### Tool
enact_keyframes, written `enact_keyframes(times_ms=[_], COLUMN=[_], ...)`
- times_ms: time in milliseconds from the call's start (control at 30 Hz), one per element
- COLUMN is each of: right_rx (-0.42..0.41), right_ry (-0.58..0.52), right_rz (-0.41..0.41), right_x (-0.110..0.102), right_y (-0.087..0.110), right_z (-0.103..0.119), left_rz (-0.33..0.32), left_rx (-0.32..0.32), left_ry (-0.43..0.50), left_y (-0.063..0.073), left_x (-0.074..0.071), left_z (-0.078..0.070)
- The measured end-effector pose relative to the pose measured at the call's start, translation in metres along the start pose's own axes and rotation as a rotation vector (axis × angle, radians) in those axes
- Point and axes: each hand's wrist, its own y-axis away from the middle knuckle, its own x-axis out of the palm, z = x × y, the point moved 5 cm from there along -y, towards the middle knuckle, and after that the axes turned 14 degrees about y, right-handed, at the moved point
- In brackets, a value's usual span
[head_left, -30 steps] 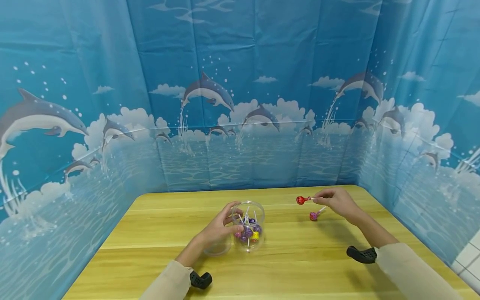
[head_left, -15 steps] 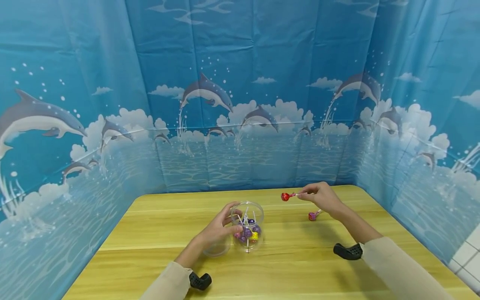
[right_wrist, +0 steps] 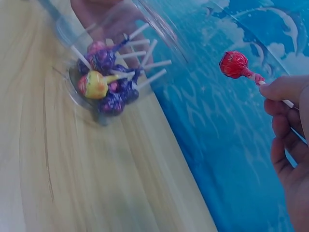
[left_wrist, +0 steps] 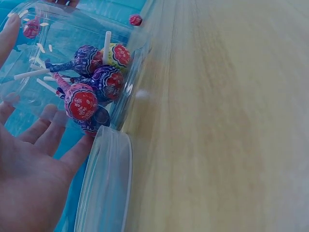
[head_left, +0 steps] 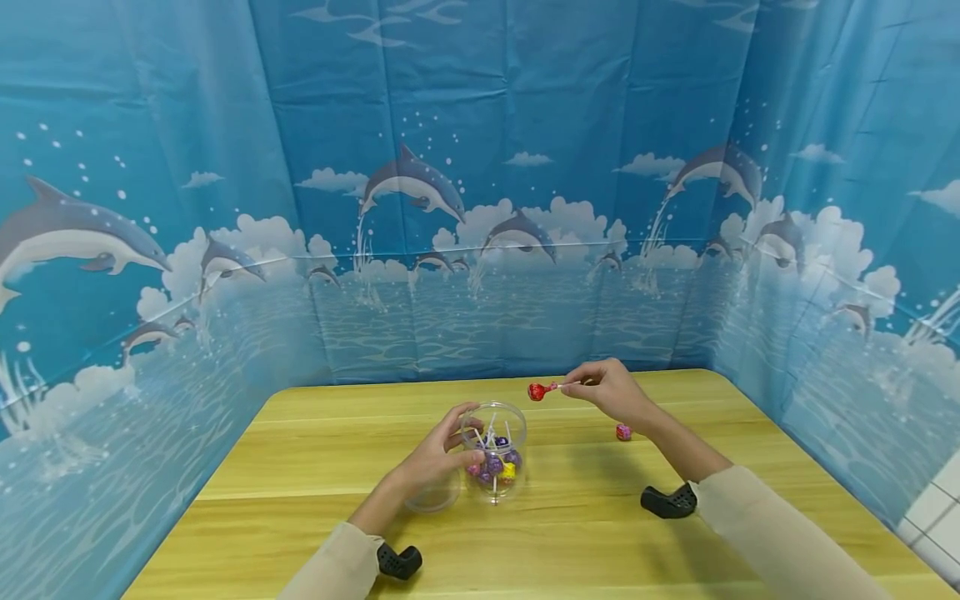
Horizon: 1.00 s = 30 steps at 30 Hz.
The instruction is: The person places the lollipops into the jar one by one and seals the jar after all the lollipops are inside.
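Observation:
A clear plastic jar [head_left: 521, 429] stands upright on the table, its mouth uncovered. My left hand [head_left: 435, 458] grips it from the left, thumb on the near side and fingers behind. Inside lie several wrapped lollipops, mostly purple [right_wrist: 112, 103], with a yellow one [right_wrist: 95, 86] and a pink-and-red one [left_wrist: 81, 102] among them; their white sticks point various ways. Up and to the right of the jar's rim, my right hand [head_left: 611, 390] pinches a red lollipop [right_wrist: 234, 65] by its stick, the candy end pointing left toward the jar.
A clear round lid [left_wrist: 107, 179] lies beside the jar's base, partly behind my left hand. On the right of the wooden table [head_left: 555, 550] rests a pink lollipop [head_left: 623, 432], partly hidden by my right forearm. A dolphin-printed curtain [head_left: 450, 333] rises behind the table.
My right hand has moved left with the red lollipop, bringing it nearer the jar and slightly higher. The left hand and jar stay in place.

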Motion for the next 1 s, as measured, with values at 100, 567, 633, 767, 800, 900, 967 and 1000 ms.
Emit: enact_keyframes(times_ms=[100,567,633,767,800,900,967,1000], right_rx=[-0.036,-0.287,-0.328,-0.4,-0.413,-0.443,-0.448,-0.451], right_ry=[-0.008,0.091,0.111,0.168,0.18,0.203,0.214,0.224], right_rz=[0.024,0.213,0.253,0.319,0.334,0.38,0.415,0.43], right_x=[0.005,0.045,0.051,0.061,0.063,0.072,0.078,0.08], right_y=[-0.003,-0.019,-0.021,-0.023,-0.024,-0.024,-0.025,-0.025], right_z=[0.012,0.055,0.061,0.072,0.074,0.079,0.081,0.082], left_rz=[-0.003,-0.021,-0.023,-0.022,-0.022,-0.017,-0.013,-0.009], left_rx=[0.0,-0.032,-0.036,-0.026,-0.025,-0.02,-0.022,-0.02], left_ry=[0.0,-0.001,0.001,-0.016,-0.016,-0.016,-0.008,-0.007], left_y=[0.001,0.0,0.0,0.0,0.0,0.0,0.0,0.0], left_x=[0.0,0.0,0.0,0.0,0.0,0.0,0.001,0.001], left_z=[-0.001,0.0,0.0,-0.001,-0.001,-0.001,-0.002,-0.002])
